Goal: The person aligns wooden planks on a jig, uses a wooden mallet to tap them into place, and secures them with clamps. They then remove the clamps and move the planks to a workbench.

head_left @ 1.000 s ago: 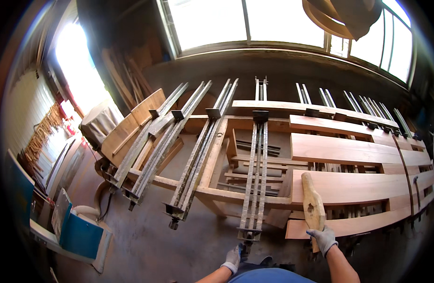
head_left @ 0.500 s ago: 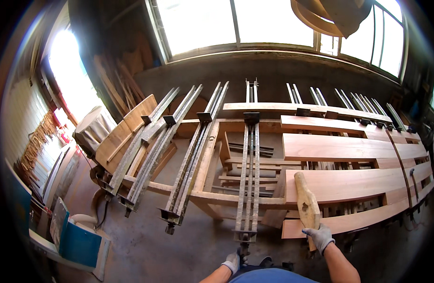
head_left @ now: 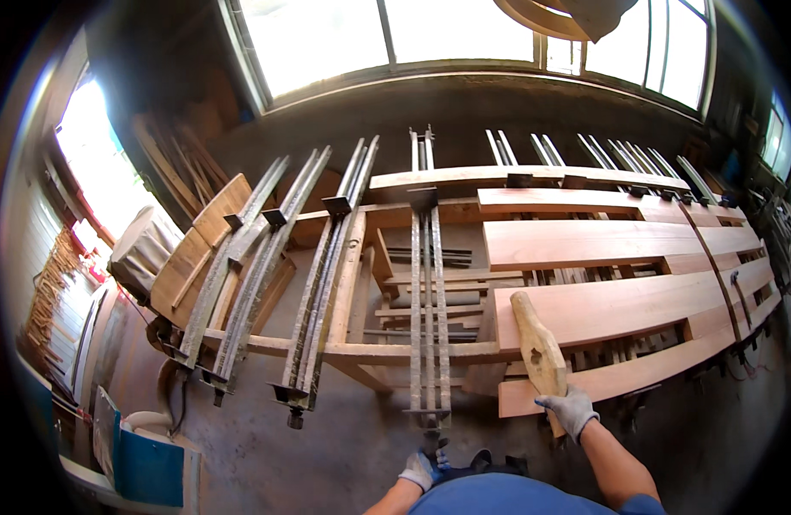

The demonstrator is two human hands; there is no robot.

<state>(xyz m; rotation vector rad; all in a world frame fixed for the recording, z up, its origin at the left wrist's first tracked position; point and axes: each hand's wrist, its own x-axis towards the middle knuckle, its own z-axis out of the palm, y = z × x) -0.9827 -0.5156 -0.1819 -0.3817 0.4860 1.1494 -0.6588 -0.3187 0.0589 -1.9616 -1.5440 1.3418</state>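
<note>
Step in hand: clamping boards edge to edge — the person stands at the near edge of the clamping rack (head_left: 361, 350), mallet up, one hand on a clamp end.
Right hand (head_left: 569, 410): gloved, its grip clenched around the handle of a wooden mallet (head_left: 537, 348), which stands head-up over the near board (head_left: 619, 378).
Left hand (head_left: 423, 468): gloved, at the near end of the middle bar clamp (head_left: 428, 292); it seems to hold the screw handle there, but the fingers are too small to tell whether the grip is closed.
Where things lie: long boards span the right half of the rack, crossed by a dark strap (head_left: 713, 266); more bar clamps (head_left: 318, 283) lie bare along the left half.
Next move, as a judgement: likely a tap on the board edge to seat it, then tightening — which calls for a short, square blow.
Against the earlier frame: the view has shifted, the clamps sit further right in the picture; both hands are much where they were, the mallet upright as before.
</note>
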